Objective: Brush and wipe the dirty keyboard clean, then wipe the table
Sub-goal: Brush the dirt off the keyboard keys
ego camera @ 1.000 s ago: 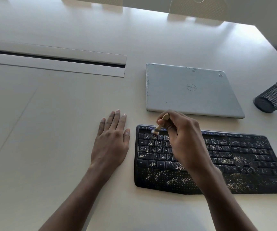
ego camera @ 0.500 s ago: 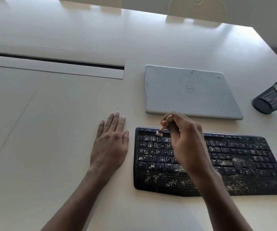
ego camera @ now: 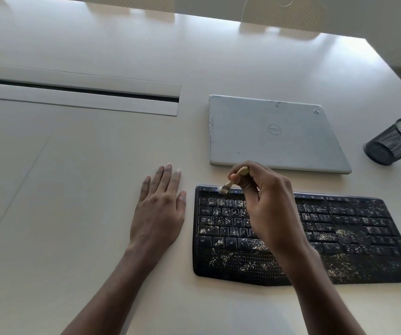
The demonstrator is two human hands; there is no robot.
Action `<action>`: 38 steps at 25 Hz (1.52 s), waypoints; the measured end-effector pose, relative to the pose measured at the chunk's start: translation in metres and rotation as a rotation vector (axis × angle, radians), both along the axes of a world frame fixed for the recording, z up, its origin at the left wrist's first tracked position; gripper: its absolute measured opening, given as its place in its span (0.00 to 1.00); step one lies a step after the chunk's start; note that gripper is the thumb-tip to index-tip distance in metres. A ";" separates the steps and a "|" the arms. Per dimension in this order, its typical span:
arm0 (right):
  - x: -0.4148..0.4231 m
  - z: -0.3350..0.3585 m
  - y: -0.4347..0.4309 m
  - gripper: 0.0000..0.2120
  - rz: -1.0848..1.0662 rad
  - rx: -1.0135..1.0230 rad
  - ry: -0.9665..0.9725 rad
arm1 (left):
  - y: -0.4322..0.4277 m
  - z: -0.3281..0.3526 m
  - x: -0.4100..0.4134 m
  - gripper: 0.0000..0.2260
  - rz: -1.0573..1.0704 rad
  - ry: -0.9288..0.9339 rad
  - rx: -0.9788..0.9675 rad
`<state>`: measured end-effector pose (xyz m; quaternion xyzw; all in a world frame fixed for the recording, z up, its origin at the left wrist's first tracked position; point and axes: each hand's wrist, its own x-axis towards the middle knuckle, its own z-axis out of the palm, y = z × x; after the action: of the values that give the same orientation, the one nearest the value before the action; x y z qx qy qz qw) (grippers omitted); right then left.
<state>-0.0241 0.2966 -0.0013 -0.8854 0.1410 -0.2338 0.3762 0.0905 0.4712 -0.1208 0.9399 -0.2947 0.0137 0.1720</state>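
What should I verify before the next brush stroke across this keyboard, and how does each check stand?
1. Brush held firmly: right hand pinches the brush. Ok.
2. Bristles on the keys: the tip is over the top-left function row of the keyboard, but it is blurred. Cannot tell.
3. Keyboard steadied: left hand lies flat on the table beside the keyboard, not touching it. Not ok.
4. Dirt cleared: pale crumbs cover the keys and palm rest. Not ok.
5. Laptop protected from swept crumbs: lid shut, lying behind the keyboard. Ok.
6. Wiping cloth ready: none in view. Cannot tell.
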 end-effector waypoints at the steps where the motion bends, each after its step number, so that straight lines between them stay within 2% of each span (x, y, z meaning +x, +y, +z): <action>1: 0.001 0.000 0.000 0.04 -0.007 -0.008 -0.009 | 0.000 0.000 0.000 0.30 0.002 0.000 0.000; 6: -0.004 0.000 0.001 0.06 0.034 -0.011 0.051 | 0.001 0.001 -0.001 0.30 0.000 -0.002 0.002; 11: -0.003 0.000 -0.001 0.07 0.015 -0.099 0.077 | 0.000 0.000 -0.001 0.29 0.001 -0.001 0.004; 16: -0.001 0.000 0.005 0.05 0.056 -0.033 0.019 | 0.000 0.002 0.000 0.29 -0.003 0.003 0.003; 20: 0.001 -0.001 0.007 0.08 0.078 -0.072 0.086 | 0.000 0.002 -0.001 0.29 0.001 0.004 -0.003; 25: 0.006 0.003 0.012 0.07 0.103 -0.043 0.049 | 0.000 0.004 -0.001 0.29 -0.006 0.014 -0.002; 30: 0.010 0.001 0.015 0.05 0.122 -0.079 0.105 | 0.000 0.004 -0.001 0.28 -0.004 0.018 -0.007; 35: 0.013 0.006 0.015 0.05 0.117 0.024 0.025 | 0.001 0.005 -0.001 0.28 -0.005 0.024 -0.003; 38: 0.015 0.007 0.013 0.04 0.107 -0.023 0.031 | 0.000 0.004 -0.002 0.28 -0.004 0.022 -0.006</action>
<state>-0.0096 0.3101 0.0055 -0.8995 0.0964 -0.2010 0.3757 0.0889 0.4711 -0.1166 0.9389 -0.2943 0.0037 0.1783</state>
